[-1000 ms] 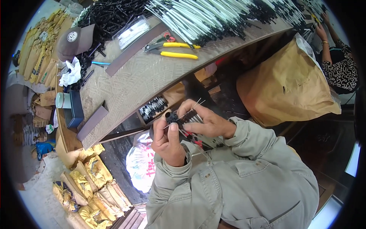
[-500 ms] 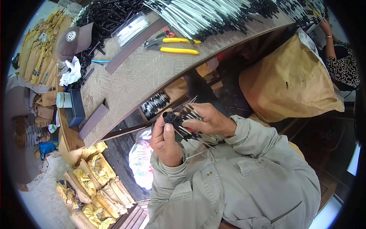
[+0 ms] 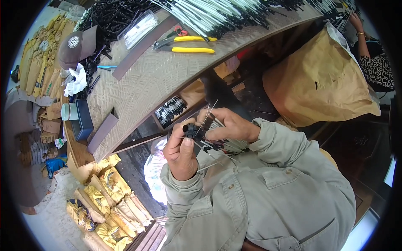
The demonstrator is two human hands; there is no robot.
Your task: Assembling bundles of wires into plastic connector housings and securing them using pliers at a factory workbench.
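In front of my chest, my left hand [image 3: 181, 154] pinches a round black hub-like piece [image 3: 191, 130] with a hollow open end, between thumb and fingers. Thin metal rods [image 3: 212, 108] stick out around it. Close against it on the right, my right hand [image 3: 233, 125] is closed around a bundle of slim white rods with dark ends [image 3: 217, 124]. Its fingertips meet the hub's side, and the exact contact is hidden by fingers. More pale rods hang below the hands, over my grey shirt.
A curved table holds yellow-handled pliers [image 3: 193, 49], a heap of white rods with black ends [image 3: 217, 16], a cap [image 3: 77, 47] and a blue box [image 3: 84, 119]. Under it sits a tray of short rods [image 3: 171, 109]. At right stand a large brown paper bag [image 3: 310, 85] and another person's arm [image 3: 362, 42].
The black hub has turned, so its hollow end shows more. My right fingers have shifted slightly at its side. The whole view has moved a little.
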